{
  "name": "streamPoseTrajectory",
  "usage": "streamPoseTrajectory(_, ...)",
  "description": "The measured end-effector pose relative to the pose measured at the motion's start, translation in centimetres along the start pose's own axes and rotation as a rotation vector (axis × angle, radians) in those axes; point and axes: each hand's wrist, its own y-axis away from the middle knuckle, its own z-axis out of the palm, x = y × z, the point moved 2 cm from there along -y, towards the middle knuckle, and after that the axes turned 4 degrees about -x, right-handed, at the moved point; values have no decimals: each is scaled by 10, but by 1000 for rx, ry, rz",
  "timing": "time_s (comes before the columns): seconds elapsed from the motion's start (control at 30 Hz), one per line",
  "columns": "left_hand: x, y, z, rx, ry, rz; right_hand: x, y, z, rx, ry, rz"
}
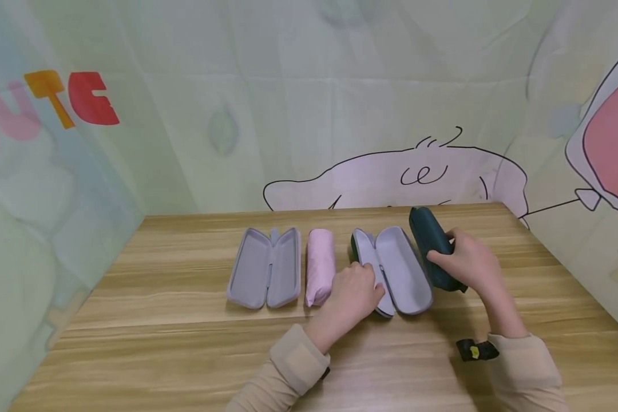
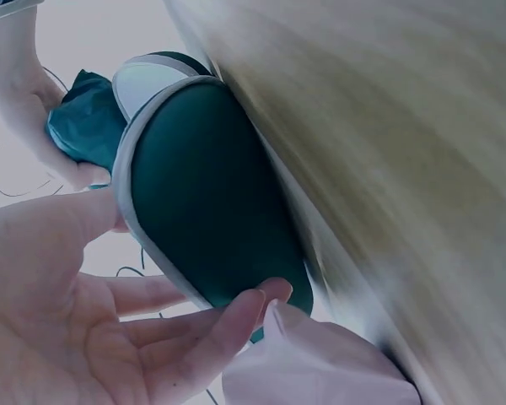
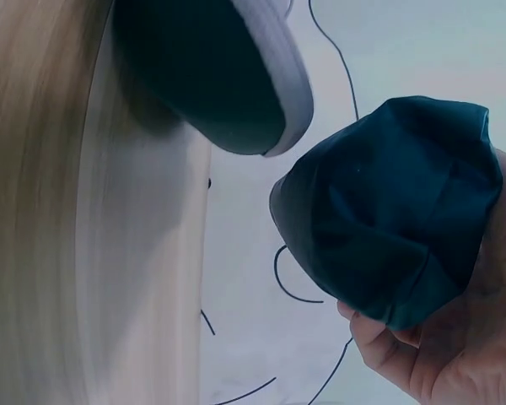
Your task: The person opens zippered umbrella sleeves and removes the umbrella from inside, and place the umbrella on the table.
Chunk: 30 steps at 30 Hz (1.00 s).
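A dark green case with a pale grey lining lies spread wide on the table. My left hand holds its left half, thumb at the rim and fingertips against the green outer shell in the left wrist view. My right hand grips a dark green folded umbrella in its fabric sleeve, tilted just right of the case. Loose gathered fabric shows at the umbrella's end in the right wrist view.
Left of the green case lies a pink rolled bundle, close to my left hand. Beyond it another case, grey inside, lies spread open. The wooden table meets a printed cloth backdrop at its far edge.
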Motion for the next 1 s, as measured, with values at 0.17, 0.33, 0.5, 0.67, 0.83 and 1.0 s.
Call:
streamPoseTrajectory(0.17, 0, 0, -2, 4, 2, 1, 6, -2, -1, -23, 8, 13)
streamPoseTrajectory(0.33, 0, 0, -1, 0, -2, 3, 11, -3, 2, -31, 24, 17)
streamPoseTrajectory(0.5, 0, 0, 0, -2, -3, 7, 16, -5, 5, -32, 44, 12)
streamPoseTrajectory(0.67, 0, 0, 0, -10, 0, 2, 23, -8, 10, -45, 66, 10)
streamPoseTrajectory(0.83, 0, 0, 0, -16, -9, 8, 27, -10, 13, -60, 73, 20)
streamPoseTrajectory(1.0, 0, 1, 0, -19, -27, 12, 30, -12, 16, -89, 82, 25)
